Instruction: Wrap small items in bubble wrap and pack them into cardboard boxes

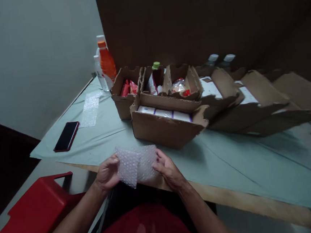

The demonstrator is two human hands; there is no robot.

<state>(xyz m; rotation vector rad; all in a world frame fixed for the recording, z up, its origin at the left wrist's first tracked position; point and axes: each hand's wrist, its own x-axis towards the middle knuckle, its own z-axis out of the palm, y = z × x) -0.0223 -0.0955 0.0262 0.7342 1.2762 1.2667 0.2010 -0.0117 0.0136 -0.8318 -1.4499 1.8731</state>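
We see the left hand [107, 172] and the right hand [167, 168] close together just above the near edge of the bench [244, 166], each gripping one side of a clear, crumpled sheet of bubble wrap [136, 164]. The fingers pinch its opposite edges, so the sheet hangs between them with a loose corner drooping on the left-hand side; the two-sided grip keeps the limp film spread rather than bunched. It sits over the person's lap, clear of the bench top, where both wrists can work freely.

To the lower left a red moulded plastic stool [30, 214] stands beside the person's knee, out of the arms' way. Just beyond the hands, an open brown cardboard box [164, 130] holds a row of white packets with purple bands [166, 112], its flaps folded back so the contents stay reachable. Left of it, a black phone in a red case [66, 136] lies flat on the pale green cover, and a second flat strip of bubble wrap [91, 109] lies a little farther on, both well apart from the boxes. Behind the first box, more open cartons [131, 86] carry red packets and a green-capped bottle [156, 74]. Farthest back, an orange-capped bottle of orange drink [107, 64] stands upright against the wall with clear bottles beside it, and a tall brown cardboard panel [204, 21] closes off the rear.
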